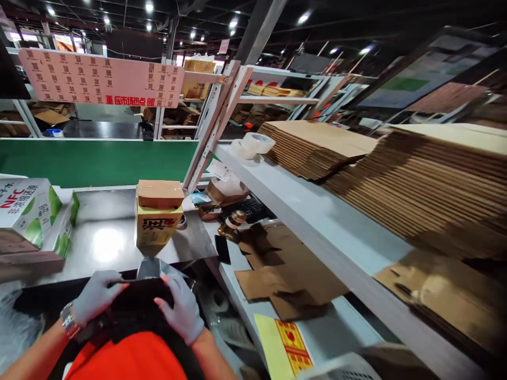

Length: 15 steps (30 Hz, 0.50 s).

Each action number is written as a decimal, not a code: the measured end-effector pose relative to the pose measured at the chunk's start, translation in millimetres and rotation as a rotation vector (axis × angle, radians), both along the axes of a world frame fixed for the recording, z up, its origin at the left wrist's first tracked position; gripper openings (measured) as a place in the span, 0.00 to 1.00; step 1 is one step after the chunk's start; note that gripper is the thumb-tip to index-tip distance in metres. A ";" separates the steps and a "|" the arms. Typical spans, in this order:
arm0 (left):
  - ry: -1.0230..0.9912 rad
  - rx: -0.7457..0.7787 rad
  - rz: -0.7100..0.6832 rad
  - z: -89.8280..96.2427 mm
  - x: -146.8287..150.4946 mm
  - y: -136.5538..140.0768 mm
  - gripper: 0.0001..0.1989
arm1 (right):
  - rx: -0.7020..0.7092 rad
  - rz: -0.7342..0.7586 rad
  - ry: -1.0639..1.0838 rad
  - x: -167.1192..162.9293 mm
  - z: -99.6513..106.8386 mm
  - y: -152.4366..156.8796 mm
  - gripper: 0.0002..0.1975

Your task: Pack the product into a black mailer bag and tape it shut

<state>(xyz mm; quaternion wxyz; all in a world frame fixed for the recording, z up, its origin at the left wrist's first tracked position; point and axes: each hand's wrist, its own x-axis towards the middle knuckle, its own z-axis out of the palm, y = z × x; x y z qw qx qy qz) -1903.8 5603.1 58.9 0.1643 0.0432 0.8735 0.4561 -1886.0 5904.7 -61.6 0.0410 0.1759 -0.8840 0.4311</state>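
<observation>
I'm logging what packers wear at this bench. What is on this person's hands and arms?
Both the left hand and the right hand wear thin, light grey gloves that end at the wrist. A silver metal wristwatch sits on the left wrist. The forearms are bare, with no sleeves showing.

Bright ceiling spotlights, glare on the steel table (106,243), motion blur and stretching at right edge

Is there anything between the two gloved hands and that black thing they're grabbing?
No. The left hand and right hand both lie directly on the black item, fingers touching it, with nothing visible in between. The yellow carton stands apart, farther back on the metal table.
</observation>
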 end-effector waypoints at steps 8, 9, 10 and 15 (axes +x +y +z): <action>0.039 -0.187 -0.311 22.3 19.6 -16.6 0.21 | 0.207 -0.023 -0.335 -56.9 -36.5 -28.3 0.27; 0.039 -0.232 -0.280 22.9 21.3 -24.5 0.18 | 0.200 -0.015 -0.366 -59.1 -40.2 -29.0 0.25; 0.037 -0.276 -0.242 22.1 22.7 -32.9 0.14 | 0.216 -0.008 -0.381 -60.5 -43.2 -30.5 0.25; 0.047 -0.486 -0.131 -7.3 23.2 -86.5 0.13 | 0.436 -0.129 -0.368 -66.3 -48.8 -51.2 0.18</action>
